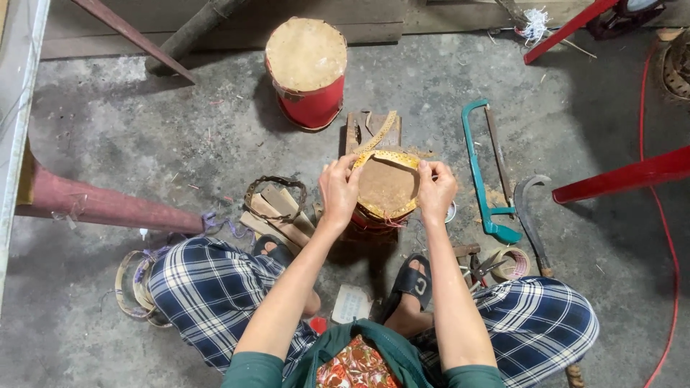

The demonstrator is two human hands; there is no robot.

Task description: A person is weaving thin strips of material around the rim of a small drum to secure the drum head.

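A small red drum [387, 188] stands on the concrete floor [144, 136] near the middle, just in front of the person's sandalled feet. Its top is a brown, worn skin, ringed by a yellow studded band [390, 156] that runs round the rim; the red shell shows only as a sliver below the skin. A loose strip of the same yellow band [379, 134] rises from the far rim and lies over a wooden board [370, 129] behind the drum.

The left hand [338, 188] grips the drum's left rim, fingers curled over the band. The right hand [435, 188] holds the right rim the same way, thumb pressing on the band's upper edge.

At the floor's left edge a reddish wooden beam [108, 205] slants in. Near the left knee lie stacked hoops [133, 284], then a dark wavy ring [275, 197] on a few flat wooden slats [277, 219], just beside the left hand. Towards the far edge stands a larger red drum [307, 72] with a pale skin, well apart from the small one. To the right lie a teal hacksaw [483, 172], a curved sickle blade [530, 215], a tape roll [512, 263] and pliers [480, 269] near the right knee. Red-painted bars [622, 176] jut in from the right edge, and a thin red cord [672, 273] trails along it.

Both forearms cross above the feet and hide the floor there.
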